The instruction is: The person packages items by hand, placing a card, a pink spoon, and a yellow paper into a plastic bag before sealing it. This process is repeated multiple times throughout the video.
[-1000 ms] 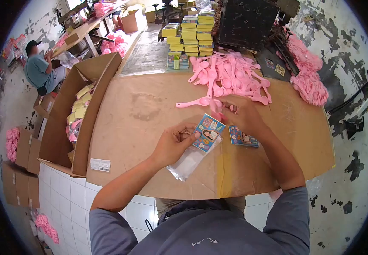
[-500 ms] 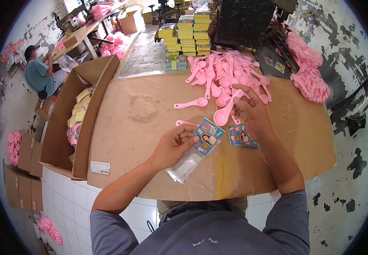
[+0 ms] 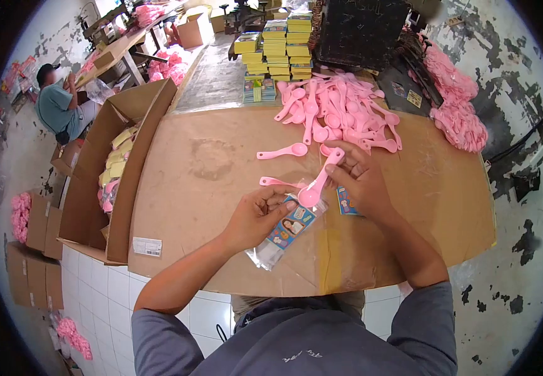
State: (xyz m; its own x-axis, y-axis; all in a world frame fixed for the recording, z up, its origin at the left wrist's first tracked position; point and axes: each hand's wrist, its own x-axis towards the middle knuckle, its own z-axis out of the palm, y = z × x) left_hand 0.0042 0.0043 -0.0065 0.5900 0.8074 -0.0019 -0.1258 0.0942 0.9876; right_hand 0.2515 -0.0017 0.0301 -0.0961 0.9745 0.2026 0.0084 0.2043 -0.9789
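My left hand [image 3: 255, 216] pinches a clear plastic bag [image 3: 264, 257] near its upper end, thumb on top. Inside the bag lies a blue printed card [image 3: 291, 227] with a picture of a person on it. Between the thumb and fingers of my right hand [image 3: 364, 185] is a pink plastic spoon [image 3: 323, 180], held by its handle, bowl pointing down. The bowl overlaps the bag's upper end. Partly behind my right hand, more blue cards [image 3: 346, 202] lie on the cardboard. Two loose pink spoons [image 3: 282, 151] rest just beyond my left hand.
A heap of pink spoons [image 3: 340, 109] covers the back of the cardboard-topped table [image 3: 190, 213]. Behind it stand stacks of yellow-edged cards [image 3: 276, 53]. A long open carton [image 3: 130, 188] with packed bags is at the left. Farther left sits another person [image 3: 61, 103].
The blue card has slid down into the bag in my left hand. My right hand has brought the pink spoon down and left, over the bag's upper end.
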